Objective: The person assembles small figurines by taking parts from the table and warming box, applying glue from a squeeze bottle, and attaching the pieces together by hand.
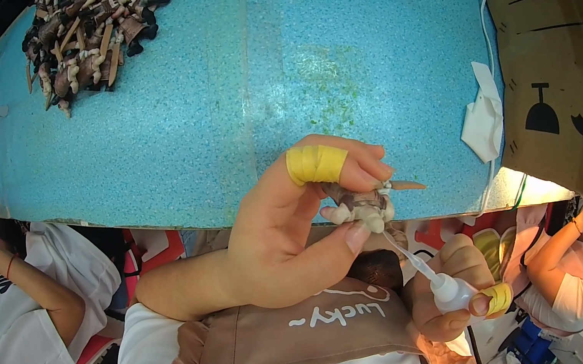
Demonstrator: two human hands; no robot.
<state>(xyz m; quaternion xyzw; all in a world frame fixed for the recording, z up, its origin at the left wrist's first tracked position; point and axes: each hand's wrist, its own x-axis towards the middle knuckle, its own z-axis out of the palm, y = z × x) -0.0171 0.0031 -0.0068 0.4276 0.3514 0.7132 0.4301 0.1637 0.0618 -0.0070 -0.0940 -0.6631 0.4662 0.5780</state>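
Note:
Between the thumb and fingers of my left hand point(275, 224) is a small figurine point(366, 204), pale and brown, with a thin tan blade-like piece sticking out to the right. Yellow tape wraps one finger of this hand. Lower right, my right hand point(458, 285) grips a small white squeeze bottle point(450, 293) with a long thin nozzle. The nozzle's tip reaches up to the figurine's underside; whether it touches cannot be made out. Yellow tape also circles a digit of the right hand. Both hands are over my brown apron point(311, 334), at the table's near edge.
A heap of similar figurines point(87, 39) lies at the far left of the blue table point(220, 132). A white adapter point(483, 117) with a cable sits at the right edge beside a cardboard box point(558, 57). One person point(40, 304) sits left, another point(573, 273) right.

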